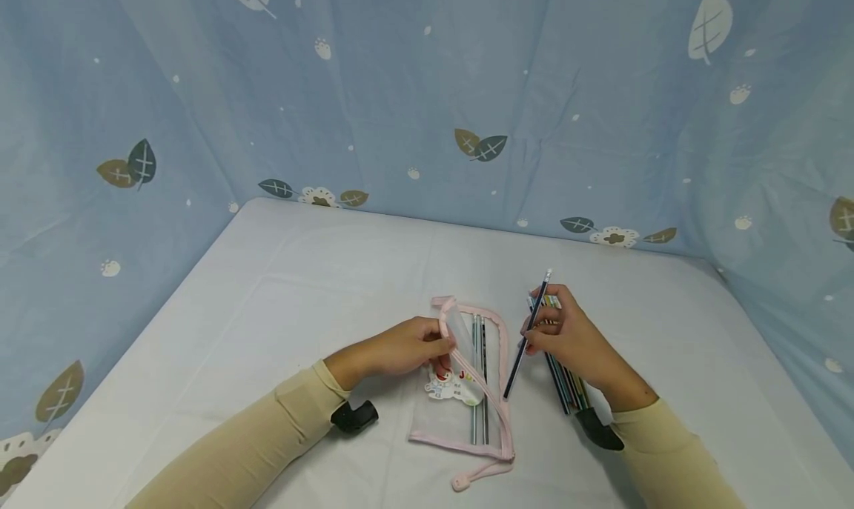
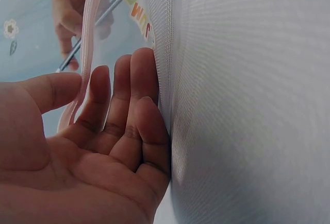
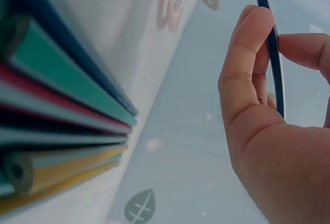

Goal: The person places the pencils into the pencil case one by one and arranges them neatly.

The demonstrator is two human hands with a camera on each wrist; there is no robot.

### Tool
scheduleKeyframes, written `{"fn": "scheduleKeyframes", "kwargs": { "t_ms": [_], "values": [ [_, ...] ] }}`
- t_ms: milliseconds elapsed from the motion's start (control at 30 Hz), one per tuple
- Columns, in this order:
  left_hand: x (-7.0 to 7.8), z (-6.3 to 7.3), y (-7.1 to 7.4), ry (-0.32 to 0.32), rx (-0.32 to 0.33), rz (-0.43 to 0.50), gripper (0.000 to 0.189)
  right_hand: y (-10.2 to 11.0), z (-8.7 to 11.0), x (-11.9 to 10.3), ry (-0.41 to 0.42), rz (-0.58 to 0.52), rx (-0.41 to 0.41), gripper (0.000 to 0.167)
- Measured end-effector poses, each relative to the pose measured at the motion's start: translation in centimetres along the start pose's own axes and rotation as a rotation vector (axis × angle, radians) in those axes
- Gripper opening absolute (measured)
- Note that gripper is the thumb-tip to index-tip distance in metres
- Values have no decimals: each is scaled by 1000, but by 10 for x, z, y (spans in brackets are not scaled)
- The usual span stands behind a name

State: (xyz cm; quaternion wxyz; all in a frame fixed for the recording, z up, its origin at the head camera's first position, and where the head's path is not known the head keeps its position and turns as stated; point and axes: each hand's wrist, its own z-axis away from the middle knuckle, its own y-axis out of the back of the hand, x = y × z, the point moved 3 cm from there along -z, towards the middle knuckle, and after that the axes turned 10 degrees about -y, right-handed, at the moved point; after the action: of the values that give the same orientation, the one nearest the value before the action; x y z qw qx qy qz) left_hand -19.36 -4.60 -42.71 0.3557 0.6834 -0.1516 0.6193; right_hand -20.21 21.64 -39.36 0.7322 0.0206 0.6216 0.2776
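A see-through mesh pencil case (image 1: 437, 424) with pink edging lies on the table, its upper flap raised. My left hand (image 1: 407, 344) pinches the flap's pink edge between thumb and index finger; in the left wrist view the other fingers (image 2: 144, 77) are against the mesh. A few pencils (image 1: 474, 420) lie inside the case. Between thumb and fingertips, my right hand (image 1: 574, 338) holds a dark blue pencil (image 1: 517, 372), tilted with its pale end up and lower end right at the case's pink right edge. Beneath that hand lies a bundle of coloured pencils (image 1: 565, 392), partly hidden.
A pink zip pull (image 1: 460, 482) trails from the case's near corner. Black straps (image 1: 355, 417) are at both wrists. The white-covered table (image 1: 320, 272) meets a blue leaf-patterned curtain (image 1: 400, 87) at the back and sides.
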Motion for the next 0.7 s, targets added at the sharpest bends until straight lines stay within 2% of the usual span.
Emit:
{"fn": "scheduleKeyframes", "kwargs": {
  "t_ms": [267,367,567,700],
  "values": [
    [2,1,0,-3,1,10,23,-8,2,-2,-20,33,6,94],
    [2,1,1,-3,-1,8,23,-10,1,-3,-19,8,3,104],
    [3,1,1,-2,-6,1,25,-14,-2,-3,10,-98,-13,116],
    [3,1,1,2,-7,1,27,-16,-3,-2,4,-87,-15,116]
  ]
}}
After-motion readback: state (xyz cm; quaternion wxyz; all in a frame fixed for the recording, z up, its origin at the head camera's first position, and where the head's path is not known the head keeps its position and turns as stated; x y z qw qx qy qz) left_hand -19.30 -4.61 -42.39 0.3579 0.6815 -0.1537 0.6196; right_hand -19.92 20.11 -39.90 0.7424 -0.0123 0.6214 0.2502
